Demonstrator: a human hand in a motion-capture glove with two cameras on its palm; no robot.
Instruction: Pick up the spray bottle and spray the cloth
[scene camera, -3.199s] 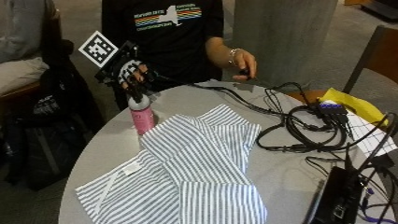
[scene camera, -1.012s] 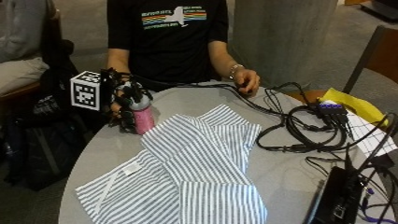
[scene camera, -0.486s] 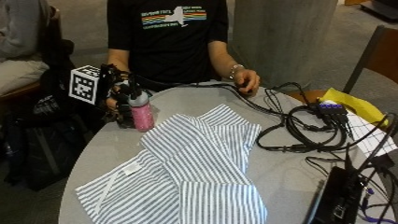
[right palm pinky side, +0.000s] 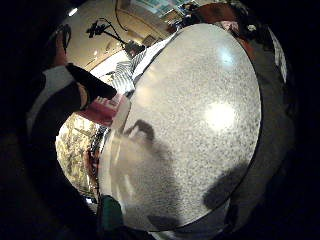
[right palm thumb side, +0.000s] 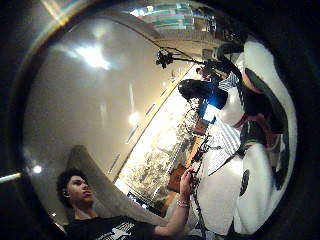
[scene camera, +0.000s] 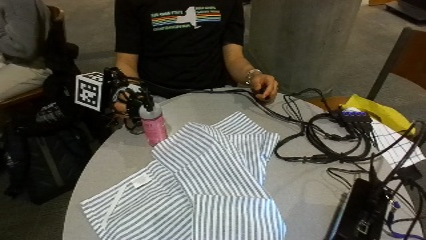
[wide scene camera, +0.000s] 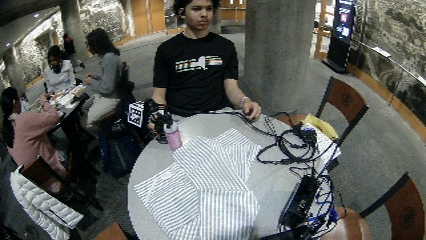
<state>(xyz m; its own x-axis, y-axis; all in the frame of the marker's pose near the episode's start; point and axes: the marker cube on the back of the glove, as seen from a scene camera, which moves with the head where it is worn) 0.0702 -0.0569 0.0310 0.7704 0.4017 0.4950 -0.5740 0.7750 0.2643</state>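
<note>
A blue-and-white striped cloth (scene camera: 206, 190) lies spread and rumpled across the round grey table (scene camera: 306, 195). Just beside its far corner, near the table edge, stands a pink spray bottle (scene camera: 154, 127) with a dark nozzle, the gloved right hand (scene camera: 128, 100) curled around its top. Since 3.2 s ago the hand has sunk lower onto the bottle

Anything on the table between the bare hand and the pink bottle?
Only a black cable on grey table, outside view; the spray bottle and bare hand stand apart.
</note>
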